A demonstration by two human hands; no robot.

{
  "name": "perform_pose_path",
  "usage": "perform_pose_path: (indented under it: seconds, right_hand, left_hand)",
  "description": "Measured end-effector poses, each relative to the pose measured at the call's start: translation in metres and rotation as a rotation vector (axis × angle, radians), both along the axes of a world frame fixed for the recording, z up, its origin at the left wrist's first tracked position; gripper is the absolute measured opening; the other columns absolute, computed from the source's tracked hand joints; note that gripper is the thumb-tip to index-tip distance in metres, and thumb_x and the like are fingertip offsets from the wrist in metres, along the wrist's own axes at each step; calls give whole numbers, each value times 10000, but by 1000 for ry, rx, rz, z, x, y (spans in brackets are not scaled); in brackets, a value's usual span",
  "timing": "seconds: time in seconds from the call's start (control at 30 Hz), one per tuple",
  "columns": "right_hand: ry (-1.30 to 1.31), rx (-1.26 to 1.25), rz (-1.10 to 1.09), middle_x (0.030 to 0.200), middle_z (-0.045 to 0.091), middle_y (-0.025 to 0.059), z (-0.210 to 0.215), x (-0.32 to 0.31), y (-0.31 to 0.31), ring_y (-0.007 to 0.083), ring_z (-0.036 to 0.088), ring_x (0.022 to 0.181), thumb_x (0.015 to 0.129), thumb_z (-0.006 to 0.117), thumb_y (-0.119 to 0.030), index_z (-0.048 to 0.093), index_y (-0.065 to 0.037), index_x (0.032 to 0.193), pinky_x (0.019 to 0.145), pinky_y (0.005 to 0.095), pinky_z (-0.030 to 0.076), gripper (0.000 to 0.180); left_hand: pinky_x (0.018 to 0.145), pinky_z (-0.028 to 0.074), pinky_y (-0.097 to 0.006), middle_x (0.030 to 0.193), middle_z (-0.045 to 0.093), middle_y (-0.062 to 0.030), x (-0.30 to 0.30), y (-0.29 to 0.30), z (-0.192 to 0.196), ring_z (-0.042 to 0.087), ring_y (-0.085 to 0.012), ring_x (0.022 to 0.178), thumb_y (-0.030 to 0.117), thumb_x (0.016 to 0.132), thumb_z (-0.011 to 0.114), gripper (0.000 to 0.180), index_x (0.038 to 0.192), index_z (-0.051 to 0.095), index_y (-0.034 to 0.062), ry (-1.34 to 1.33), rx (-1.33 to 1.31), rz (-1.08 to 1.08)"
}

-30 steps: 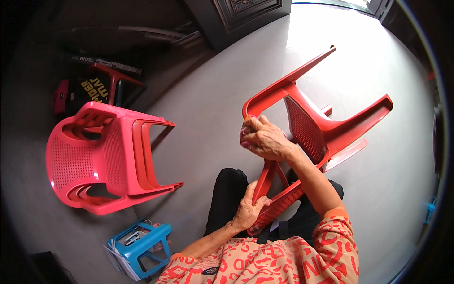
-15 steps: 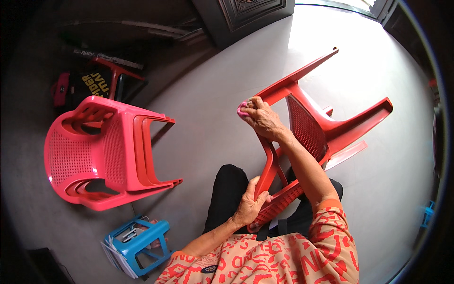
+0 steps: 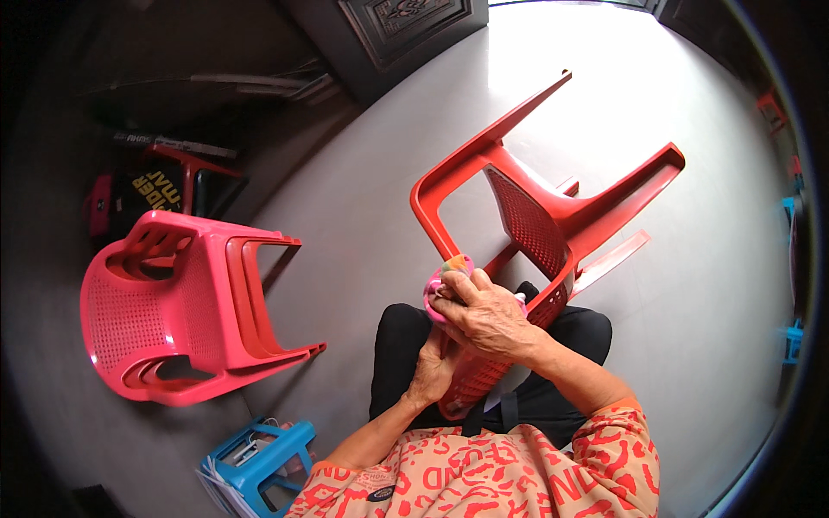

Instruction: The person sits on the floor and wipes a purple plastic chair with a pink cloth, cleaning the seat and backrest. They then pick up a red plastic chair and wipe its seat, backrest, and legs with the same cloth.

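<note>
A red plastic armchair [image 3: 527,207] lies tipped over my lap, its legs pointing away from me and its perforated back near my body. My right hand [image 3: 488,315] is closed on a pink patterned cloth [image 3: 434,293], pressed around the chair's armrest. Just below it, my left hand [image 3: 432,371] grips the chair frame close to the backrest; its fingertips are partly hidden behind my right hand and the cloth.
Stacked pink and red armchairs [image 3: 199,311] stand to my left. A small blue stool [image 3: 259,462] holding papers and small items is at lower left. Beyond the stack, a dark bag [image 3: 147,194] rests by a red chair. A dark carved door [image 3: 406,30] stands at the back.
My right hand has slid the cloth down the armrest toward me, from the front bend to beside my left hand. The view has shifted slightly.
</note>
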State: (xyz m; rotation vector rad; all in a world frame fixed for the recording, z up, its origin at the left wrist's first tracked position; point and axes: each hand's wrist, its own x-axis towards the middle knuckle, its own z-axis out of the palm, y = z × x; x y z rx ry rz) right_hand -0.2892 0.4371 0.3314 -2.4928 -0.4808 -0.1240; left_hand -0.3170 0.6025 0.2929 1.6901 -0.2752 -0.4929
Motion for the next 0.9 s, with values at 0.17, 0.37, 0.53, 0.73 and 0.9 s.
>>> perform_pose_path:
  seconds: [0.17,0.37,0.53,0.73,0.9]
  right_hand:
    - [-37,154,-240,1177,496,116,-25,32,2,308,558,899,882,606,-289,617,-139,1094,710,382,519,260]
    - [-206,42,-468,1008,520,115,-53,89,-33,294,560,921,851,609,-267,607,-92,982,672,407,536,218]
    - [-290,-141,-694,1040,555,76,-66,150,-105,263,550,1016,854,593,-235,620,-112,981,737,429,510,178]
    - [126,-326,-472,1204,562,78,-97,158,-128,272,531,1132,885,543,-372,622,-183,1097,851,507,404,295]
    - [-8,-434,-543,1098,594,113,-99,134,-126,297,557,1043,860,527,-214,626,-91,1061,763,474,434,255]
  left_hand:
    - [809,482,-282,824,575,-20,-1,1,4,597,-114,806,97,957,521,273,1212,476,12,256,-8,24]
    - [809,506,-315,768,578,-35,2,-2,17,626,-147,781,82,968,490,318,1267,421,-1,276,-8,10]
    - [802,517,-309,759,582,-37,2,-8,21,636,-153,770,63,967,486,316,1269,424,-6,275,-2,12]
    - [813,527,-304,792,560,-26,5,-4,20,603,-116,752,35,962,481,337,1292,422,-4,296,-30,26]
    - [803,522,-303,755,581,-26,15,-3,20,614,-126,746,53,965,485,300,1257,447,-6,274,28,23]
